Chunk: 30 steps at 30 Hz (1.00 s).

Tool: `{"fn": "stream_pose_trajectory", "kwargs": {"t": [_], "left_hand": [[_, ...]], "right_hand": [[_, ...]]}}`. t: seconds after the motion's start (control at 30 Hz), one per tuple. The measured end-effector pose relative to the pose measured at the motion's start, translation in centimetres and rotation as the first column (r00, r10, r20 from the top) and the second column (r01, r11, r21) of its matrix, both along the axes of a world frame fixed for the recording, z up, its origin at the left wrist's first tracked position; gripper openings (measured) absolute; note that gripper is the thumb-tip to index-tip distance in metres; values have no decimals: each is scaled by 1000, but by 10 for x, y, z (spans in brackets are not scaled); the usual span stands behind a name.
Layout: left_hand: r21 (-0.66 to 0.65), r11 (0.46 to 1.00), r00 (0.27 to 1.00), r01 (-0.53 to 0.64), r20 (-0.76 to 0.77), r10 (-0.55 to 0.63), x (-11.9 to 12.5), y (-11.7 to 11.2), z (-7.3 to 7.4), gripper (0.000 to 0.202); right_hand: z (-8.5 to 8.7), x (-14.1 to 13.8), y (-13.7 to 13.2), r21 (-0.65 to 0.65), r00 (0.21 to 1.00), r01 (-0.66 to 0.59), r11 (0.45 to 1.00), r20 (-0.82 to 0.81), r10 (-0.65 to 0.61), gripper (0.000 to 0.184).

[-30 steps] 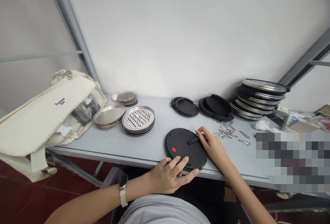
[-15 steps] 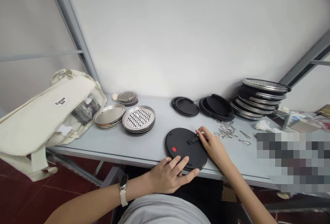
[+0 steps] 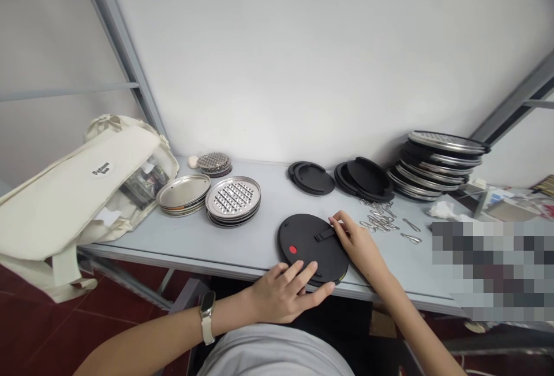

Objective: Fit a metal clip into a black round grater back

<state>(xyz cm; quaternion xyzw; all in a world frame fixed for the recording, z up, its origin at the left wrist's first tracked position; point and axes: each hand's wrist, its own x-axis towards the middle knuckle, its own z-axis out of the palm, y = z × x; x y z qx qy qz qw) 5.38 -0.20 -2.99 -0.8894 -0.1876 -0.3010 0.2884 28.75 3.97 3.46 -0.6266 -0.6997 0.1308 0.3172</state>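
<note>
In front of me a black round plastic disc [image 3: 309,231] lies by the table's front edge. It has a red dot [image 3: 293,249] and a raised strap-like tab [image 3: 324,235]. My left hand [image 3: 285,292] grips its near rim, fingertips on the top face and thumb along the edge. At the far right rim, my right hand [image 3: 350,240] is closed on the disc beside the tab; its fingertips are partly hidden. The disc's underside is out of sight. Left of it stands a stack of round metal graters [image 3: 234,200].
Plain metal discs [image 3: 184,191] and smaller grater discs [image 3: 214,162] are stacked left. Black plastic rings [image 3: 314,178] and black trays [image 3: 370,178] lie at the back. Metal clips [image 3: 381,217] are scattered right, before a tall stack [image 3: 437,165]. A cream bag [image 3: 82,191] sits at the left end.
</note>
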Motion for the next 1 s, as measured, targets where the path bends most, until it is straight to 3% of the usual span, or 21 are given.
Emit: {"fn": "stream_pose_trajectory", "kwargs": {"t": [1.0], "left_hand": [[13,1000,1000,-25,-12,25,1,0,-1,60]], "right_hand": [[-1,1,0,16,1000,-1,1000,1,1,26]]}}
